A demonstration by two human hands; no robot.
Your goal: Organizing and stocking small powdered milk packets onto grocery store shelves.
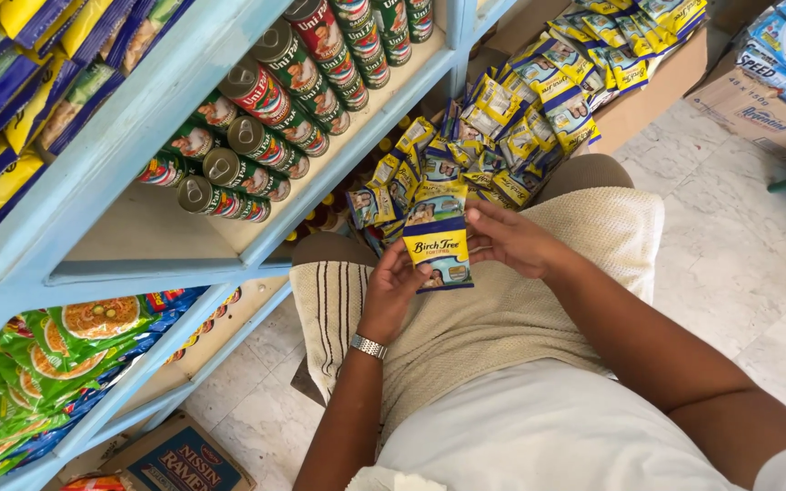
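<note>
A blue and yellow sachet [438, 238] sits between both my hands over my lap. My left hand [394, 289], with a metal watch on its wrist, grips the sachet's lower left edge. My right hand [509, 238] holds its upper right edge with the fingertips. A long strip of several matching sachets [493, 123] trails from it up toward a cardboard box [648, 86] at the back. A beige cloth [502, 309] with dark stripes covers my knees under the hands.
A light blue shelf [184, 55] stands at my left with rows of red and green cans [270, 109] lying on their sides. Green noodle packets [38, 364] fill the shelf below. Cardboard boxes [761, 105] rest on the white tile floor [739, 255] at right.
</note>
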